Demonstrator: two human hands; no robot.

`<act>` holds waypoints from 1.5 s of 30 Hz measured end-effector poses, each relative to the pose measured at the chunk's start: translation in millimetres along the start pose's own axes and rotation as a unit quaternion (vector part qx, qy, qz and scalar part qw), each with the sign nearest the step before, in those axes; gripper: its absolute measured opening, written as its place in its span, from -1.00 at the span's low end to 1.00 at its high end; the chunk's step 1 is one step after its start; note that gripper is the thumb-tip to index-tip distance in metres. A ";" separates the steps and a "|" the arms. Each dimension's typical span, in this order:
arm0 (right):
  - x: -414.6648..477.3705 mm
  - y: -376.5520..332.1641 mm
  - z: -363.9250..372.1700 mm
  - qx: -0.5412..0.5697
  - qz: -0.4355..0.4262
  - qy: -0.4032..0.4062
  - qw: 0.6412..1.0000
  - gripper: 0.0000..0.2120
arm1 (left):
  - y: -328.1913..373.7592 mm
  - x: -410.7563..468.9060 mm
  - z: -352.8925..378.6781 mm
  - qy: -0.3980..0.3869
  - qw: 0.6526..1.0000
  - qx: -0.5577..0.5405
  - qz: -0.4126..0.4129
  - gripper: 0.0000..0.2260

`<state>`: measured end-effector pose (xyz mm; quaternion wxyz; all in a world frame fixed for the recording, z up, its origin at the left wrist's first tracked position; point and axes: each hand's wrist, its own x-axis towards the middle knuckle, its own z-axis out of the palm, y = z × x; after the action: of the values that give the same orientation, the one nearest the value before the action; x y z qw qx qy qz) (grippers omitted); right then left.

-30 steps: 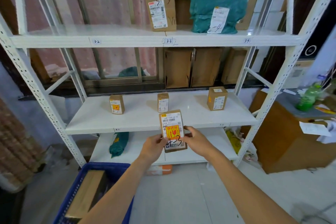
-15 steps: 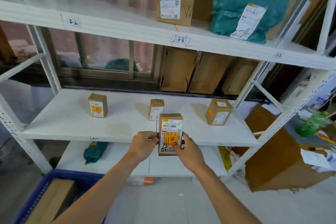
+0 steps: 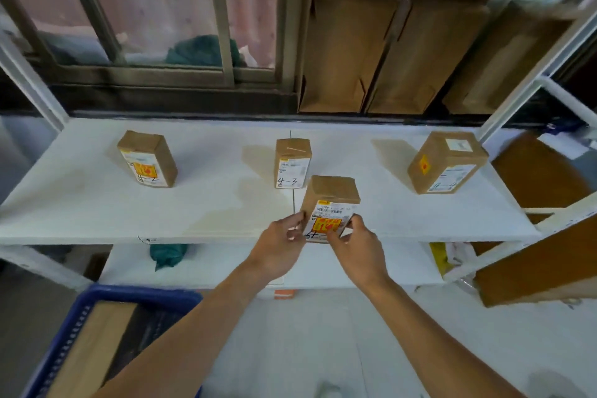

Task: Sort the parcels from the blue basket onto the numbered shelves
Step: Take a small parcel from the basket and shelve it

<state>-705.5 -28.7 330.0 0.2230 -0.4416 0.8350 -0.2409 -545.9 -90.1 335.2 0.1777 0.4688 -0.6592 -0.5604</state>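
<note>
Head view: the held parcel point(image 3: 329, 203), a small brown carton, stands upright at the front edge of the middle shelf point(image 3: 80, 203), gripped low on both sides. The left hand point(image 3: 281, 245) curls its fingers round the left edge; the right hand point(image 3: 358, 249) pinches the lower right corner, its thumb across the label. Whether the base touches the shelf cannot be told. The white label shows a barcode, a yellow strip and a red-and-yellow sticker; the handwriting below is partly covered by fingers. Just behind and to the left stands the centre parcel point(image 3: 292, 163), marked "4-3". The left parcel point(image 3: 147, 160) reads roughly "4-2". The right parcel point(image 3: 447, 161) has blurred handwriting. A teal bag point(image 3: 168, 254) lies on the lower shelf. The blue basket point(image 3: 80, 317) sits at lower left holding a flat brown carton point(image 3: 93, 342).
</note>
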 end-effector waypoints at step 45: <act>215.7 26.5 85.7 0.201 0.050 -0.050 0.977 -0.21 | -56.9 177.5 -26.2 0.129 0.986 -0.065 -0.087 -0.42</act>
<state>-782.1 -215.5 212.5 0.3608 -0.3571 0.7781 -0.3699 -590.4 -246.3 240.1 0.2425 0.5801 -0.5495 -0.5502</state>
